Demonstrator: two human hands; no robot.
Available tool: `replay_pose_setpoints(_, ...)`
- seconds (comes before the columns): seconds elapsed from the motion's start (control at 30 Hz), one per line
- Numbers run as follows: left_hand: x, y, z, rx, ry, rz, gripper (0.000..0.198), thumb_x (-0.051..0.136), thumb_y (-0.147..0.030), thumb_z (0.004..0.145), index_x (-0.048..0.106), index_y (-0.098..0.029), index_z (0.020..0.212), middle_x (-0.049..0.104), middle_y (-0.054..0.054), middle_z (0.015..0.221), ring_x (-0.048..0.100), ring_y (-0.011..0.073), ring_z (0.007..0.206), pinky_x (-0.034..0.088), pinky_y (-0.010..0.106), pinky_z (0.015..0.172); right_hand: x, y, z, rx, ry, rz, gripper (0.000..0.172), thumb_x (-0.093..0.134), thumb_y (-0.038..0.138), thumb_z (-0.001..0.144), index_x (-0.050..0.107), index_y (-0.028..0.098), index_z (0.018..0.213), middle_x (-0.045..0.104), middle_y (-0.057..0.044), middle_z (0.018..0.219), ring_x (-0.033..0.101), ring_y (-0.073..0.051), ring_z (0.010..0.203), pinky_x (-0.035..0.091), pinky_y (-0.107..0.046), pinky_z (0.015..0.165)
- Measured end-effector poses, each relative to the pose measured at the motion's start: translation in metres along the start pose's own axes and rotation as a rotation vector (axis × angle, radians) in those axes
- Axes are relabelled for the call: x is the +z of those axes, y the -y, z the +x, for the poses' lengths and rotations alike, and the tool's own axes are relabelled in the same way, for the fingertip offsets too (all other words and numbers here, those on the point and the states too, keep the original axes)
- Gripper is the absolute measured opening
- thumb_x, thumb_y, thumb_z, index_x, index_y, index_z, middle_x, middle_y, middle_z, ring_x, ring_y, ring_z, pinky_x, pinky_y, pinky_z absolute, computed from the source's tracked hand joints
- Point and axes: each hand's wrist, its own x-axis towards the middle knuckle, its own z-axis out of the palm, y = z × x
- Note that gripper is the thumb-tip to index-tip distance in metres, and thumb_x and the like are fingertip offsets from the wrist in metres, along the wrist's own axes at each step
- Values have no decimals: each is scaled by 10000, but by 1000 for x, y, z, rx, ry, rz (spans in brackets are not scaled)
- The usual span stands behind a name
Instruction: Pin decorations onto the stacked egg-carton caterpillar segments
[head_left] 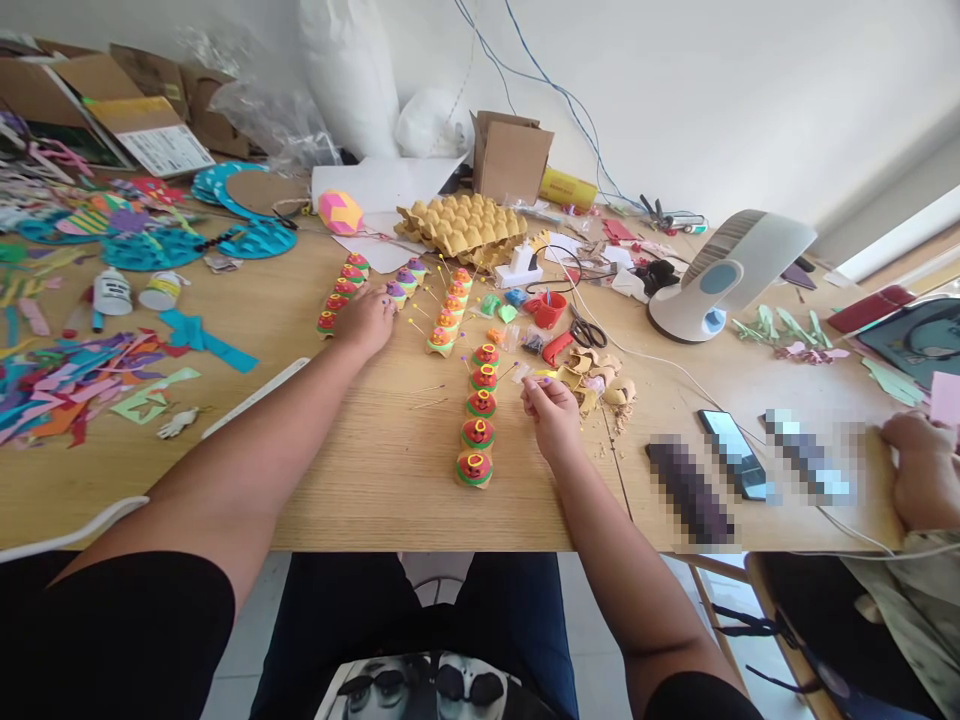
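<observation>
My left hand reaches over the near end of a purple egg-carton caterpillar, its fingers curled against it. Just left of that hand stands a red and green caterpillar. Closer to me, a red and green caterpillar with yellow rings and small faces lies lengthwise. My right hand is raised beside it, thumb and fingers pinched together; whatever they hold is too small to tell. An orange and pink caterpillar with pin-like feelers stands between the two hands, farther back.
Scissors, a red cup and torn carton scraps lie beyond my right hand. A white fan and a phone are to the right. Paper strips cover the left side. Another person's hand shows at right.
</observation>
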Motion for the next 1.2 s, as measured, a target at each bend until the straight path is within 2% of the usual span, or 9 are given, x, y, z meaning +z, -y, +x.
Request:
replay_pose_setpoints(0.23,-4,-12,-1,-102,-40,35,378,390,-258,989,637,-181,1265,621,153,1427,445,318,1464,431,481,1131,0,2,-1,-2,4,-16,356,830,506,709,664,199,779,572,38,651,429,-86,558,352,-247,540)
replay_pose_setpoints(0.4,-9,-25,-5,-188,-50,21,304,424,-222,972,645,-176,1175,648,185,1333,501,342,1396,468,503,1051,1,1,0,-15,9,-13,358,823,512,713,671,197,789,568,41,645,427,-85,555,353,-246,541)
replay_pose_setpoints(0.57,-14,-27,-2,-237,-176,-230,230,421,-187,972,646,-166,1010,663,176,1271,572,336,1282,458,493,1059,-1,-2,1,-20,27,-2,349,822,506,727,674,196,785,561,42,639,425,-83,553,351,-243,540)
replay_pose_setpoints(0.73,-30,-35,-10,-214,-368,-602,248,391,-286,1035,617,-183,1021,713,106,1078,656,252,1077,493,396,979,-1,-1,-1,-7,33,12,328,827,487,733,686,200,807,577,40,648,435,-84,556,355,-240,541)
replay_pose_setpoints(0.8,-41,-46,-28,-148,-310,-780,245,397,-332,1038,595,-189,1024,685,57,894,651,193,863,521,331,832,0,-1,-2,-1,47,47,307,831,463,740,681,200,794,587,39,655,444,-81,561,357,-233,543)
replay_pose_setpoints(0.9,-57,-70,-70,-56,-82,-996,257,452,-414,1020,588,-200,977,498,-21,675,502,129,604,439,251,616,2,1,-5,21,85,105,292,834,439,747,665,203,775,621,28,680,478,-81,579,372,-223,550)
replay_pose_setpoints(1.07,-65,-108,-137,47,304,-1183,289,492,-459,1008,620,-200,1013,341,-58,633,326,103,530,292,224,513,6,5,-12,92,168,195,325,838,427,749,591,220,790,727,-9,789,579,-101,635,404,-217,565)
replay_pose_setpoints(1.13,-61,-116,-152,99,374,-1215,324,478,-478,1019,629,-195,1060,357,-57,639,332,103,540,295,228,520,7,8,-15,114,192,238,372,850,411,743,526,234,796,747,-5,801,599,-108,632,401,-212,558)
replay_pose_setpoints(1.2,-57,-119,-161,139,366,-1179,365,461,-495,1027,648,-189,1096,402,-50,632,369,108,550,317,234,533,8,10,-17,115,211,263,415,857,397,744,477,245,807,743,16,756,561,-98,572,378,-204,533)
